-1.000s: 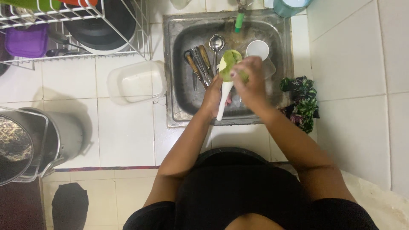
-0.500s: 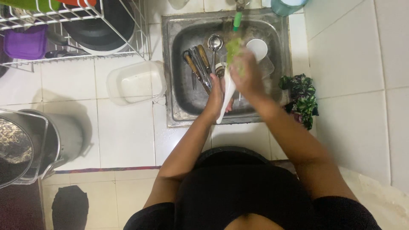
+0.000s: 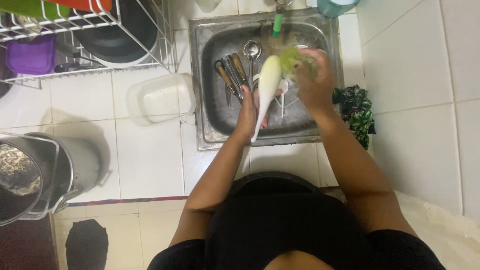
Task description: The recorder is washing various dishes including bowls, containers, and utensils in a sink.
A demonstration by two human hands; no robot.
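We've got our left hand (image 3: 248, 107) wrapped round the long white plastic ladle (image 3: 266, 87), right hand (image 3: 314, 80) squeezing a green scrub sponge (image 3: 292, 59); soapy grip could slip, dropping it onto the wooden-handled knives (image 3: 231, 75).

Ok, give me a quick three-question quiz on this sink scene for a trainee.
1. True or false: the left hand holds the white spatula over the sink.
2. What does the right hand press against the spatula? A) green sponge B) purple tub C) steel pot
3. Which lies on the counter just left of the sink: the clear container or the dark cloth?

Key: 1 true; 2 A; 3 the clear container.
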